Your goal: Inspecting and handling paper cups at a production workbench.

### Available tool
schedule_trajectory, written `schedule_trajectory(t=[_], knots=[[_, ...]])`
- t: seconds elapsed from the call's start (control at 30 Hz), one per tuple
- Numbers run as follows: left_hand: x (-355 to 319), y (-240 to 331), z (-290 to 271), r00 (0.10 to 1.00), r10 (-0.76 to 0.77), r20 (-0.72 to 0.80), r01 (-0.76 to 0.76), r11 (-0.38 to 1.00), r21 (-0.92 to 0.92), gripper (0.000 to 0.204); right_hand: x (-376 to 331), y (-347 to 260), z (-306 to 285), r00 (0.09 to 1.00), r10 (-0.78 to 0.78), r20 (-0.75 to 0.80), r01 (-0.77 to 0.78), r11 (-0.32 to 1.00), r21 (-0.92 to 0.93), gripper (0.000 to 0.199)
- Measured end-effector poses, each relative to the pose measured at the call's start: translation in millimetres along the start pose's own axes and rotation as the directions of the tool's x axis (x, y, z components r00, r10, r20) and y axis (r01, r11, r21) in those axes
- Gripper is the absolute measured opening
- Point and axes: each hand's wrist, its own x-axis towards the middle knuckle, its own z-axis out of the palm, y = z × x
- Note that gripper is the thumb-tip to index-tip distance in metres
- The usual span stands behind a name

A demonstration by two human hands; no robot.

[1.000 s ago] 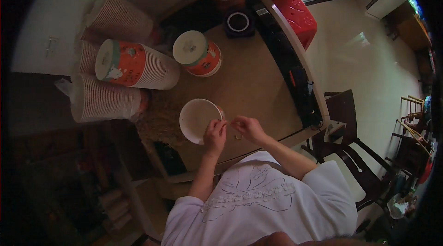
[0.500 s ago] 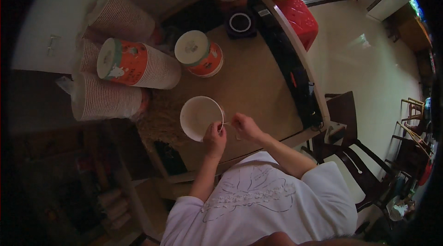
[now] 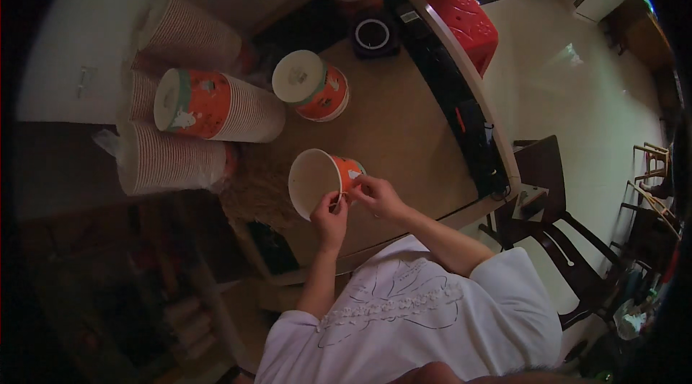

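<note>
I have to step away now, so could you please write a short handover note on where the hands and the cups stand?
Left hand: pinching the rim of the orange paper bucket, which is tipped with its open mouth toward the person.
Right hand: fingers on the bucket's outer wall near the rim.
On the wooden table: a lidded orange bucket standing upright, and a lying stack of orange buckets beside further sleeves of stacked cups.
Done: one bucket has its lid on.
Left: the held bucket is open, with no lid.

1. The paper bucket now tips on its side, so its orange wall shows at the frame's centre.
2. The right hand now touches that wall, closer to the left hand.
</note>
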Motion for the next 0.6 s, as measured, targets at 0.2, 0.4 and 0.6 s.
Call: schedule_trajectory(t=[0.2, 0.4, 0.6], knots=[[1, 5, -2, 0.999, -0.033, 0.023, 0.032, 0.999, 0.043, 0.018, 1, -9, -3, 0.998, 0.0, 0.057, -0.001, 1.0, 0.002, 0.017], [0, 9, -1, 0.996, 0.078, 0.033, -0.08, 0.996, 0.033, 0.021, 5, -10, 3, 0.998, -0.063, -0.015, 0.064, 0.996, 0.064, 0.013], [-1, 6, 0, 0.999, 0.043, -0.001, -0.043, 0.998, -0.049, 0.022, 0, -25, -1, 1.0, 0.01, 0.012, -0.009, 1.0, -0.016, 0.012]])
